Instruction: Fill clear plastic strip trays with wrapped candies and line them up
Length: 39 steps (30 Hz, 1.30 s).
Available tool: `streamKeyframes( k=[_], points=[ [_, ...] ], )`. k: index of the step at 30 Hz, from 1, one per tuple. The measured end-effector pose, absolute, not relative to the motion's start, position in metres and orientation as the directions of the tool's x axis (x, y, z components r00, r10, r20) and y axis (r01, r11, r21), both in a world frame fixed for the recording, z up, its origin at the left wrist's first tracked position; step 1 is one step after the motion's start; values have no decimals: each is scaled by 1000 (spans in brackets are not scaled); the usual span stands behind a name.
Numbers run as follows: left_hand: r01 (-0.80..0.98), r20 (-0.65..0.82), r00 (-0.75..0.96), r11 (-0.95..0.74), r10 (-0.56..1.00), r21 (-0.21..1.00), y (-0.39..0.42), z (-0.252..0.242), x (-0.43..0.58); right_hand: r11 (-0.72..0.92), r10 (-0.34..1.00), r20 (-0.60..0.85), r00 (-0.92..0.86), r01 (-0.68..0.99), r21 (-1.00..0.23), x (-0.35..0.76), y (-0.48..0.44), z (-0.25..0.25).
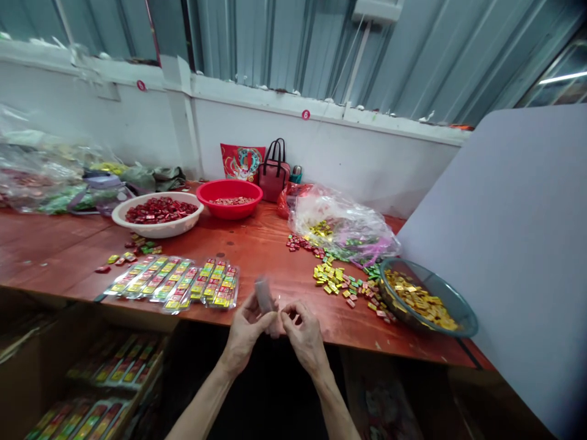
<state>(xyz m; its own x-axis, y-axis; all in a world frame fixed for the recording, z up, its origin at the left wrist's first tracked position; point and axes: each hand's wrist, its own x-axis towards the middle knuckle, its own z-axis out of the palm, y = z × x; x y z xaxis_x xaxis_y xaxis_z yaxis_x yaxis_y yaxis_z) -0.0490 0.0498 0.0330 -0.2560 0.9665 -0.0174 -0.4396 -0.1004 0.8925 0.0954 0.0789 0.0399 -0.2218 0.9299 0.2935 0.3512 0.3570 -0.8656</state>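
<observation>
My left hand (pixel 245 333) and my right hand (pixel 305 336) are raised together over the front edge of a red-brown wooden table (pixel 275 269). A motion-blurred, grey, translucent plastic sleeve (pixel 265 296) stands up from my left fingers. My right fingertips curl close beside it, and I cannot tell if they hold it. Filled strips of small red, yellow and green packets (pixel 215 282) lie in a row to the left of my hands. Loose gold and green packets (pixel 334 280) are scattered to the right.
A white basin of red packets (pixel 158 225), a red bowl (pixel 229 198) and a glass bowl of gold packets (pixel 424 299) stand on the table. Plastic bags (pixel 342 223) lie behind. A grey partition (pixel 499 244) rises at right. Packed strips fill a box (pixel 92 391) below left.
</observation>
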Motion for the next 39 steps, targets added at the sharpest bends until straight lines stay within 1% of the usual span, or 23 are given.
streamKeyframes(
  k=[2,4,6,9,11,14,17,21,25,26,28,29,31,33,34,39],
  points=[
    [-441,-43,-312,-105,949,891,58,28,-55,369,926,302,-227,373,-851,96,93,37],
    [-450,-49,-344,-118,938,885,64,22,-62,357,929,280,-243,380,-853,97,112,33],
    [-459,-40,-341,-129,939,879,68,17,-68,339,935,255,-245,408,-848,96,129,29],
    [-457,-15,-324,-143,946,878,71,15,-70,370,928,297,-223,469,-802,88,144,26],
    [-449,-1,-319,-150,948,881,73,16,-68,425,902,320,-290,464,-777,81,142,28],
    [-426,3,-305,-139,952,894,75,17,-63,452,867,286,-407,404,-796,70,130,31],
    [-421,-10,-307,-127,952,898,79,18,-57,428,891,298,-343,413,-803,65,119,30],
    [-437,-13,-359,-156,933,886,85,19,-57,429,903,368,-222,501,-751,64,121,26],
    [-447,-30,-395,-164,918,879,88,18,-64,363,931,296,-215,448,-817,72,143,25],
    [-452,-36,-395,-160,918,878,88,18,-65,356,934,291,-209,447,-821,74,149,26],
    [-459,-35,-389,-160,920,874,88,19,-66,368,930,325,-173,480,-796,77,155,27],
    [-462,-30,-383,-163,923,872,88,19,-65,386,922,346,-175,492,-780,77,155,28],
    [-466,-17,-366,-167,931,869,88,21,-63,436,899,357,-252,464,-771,75,150,30],
    [-466,-18,-344,-154,939,871,88,23,-59,458,878,333,-345,400,-794,71,141,31],
    [-466,-25,-339,-145,940,873,89,23,-57,455,875,323,-361,385,-803,69,137,31],
    [-467,-35,-322,-127,946,875,91,24,-55,374,915,269,-300,384,-845,64,131,32]
  ],
)
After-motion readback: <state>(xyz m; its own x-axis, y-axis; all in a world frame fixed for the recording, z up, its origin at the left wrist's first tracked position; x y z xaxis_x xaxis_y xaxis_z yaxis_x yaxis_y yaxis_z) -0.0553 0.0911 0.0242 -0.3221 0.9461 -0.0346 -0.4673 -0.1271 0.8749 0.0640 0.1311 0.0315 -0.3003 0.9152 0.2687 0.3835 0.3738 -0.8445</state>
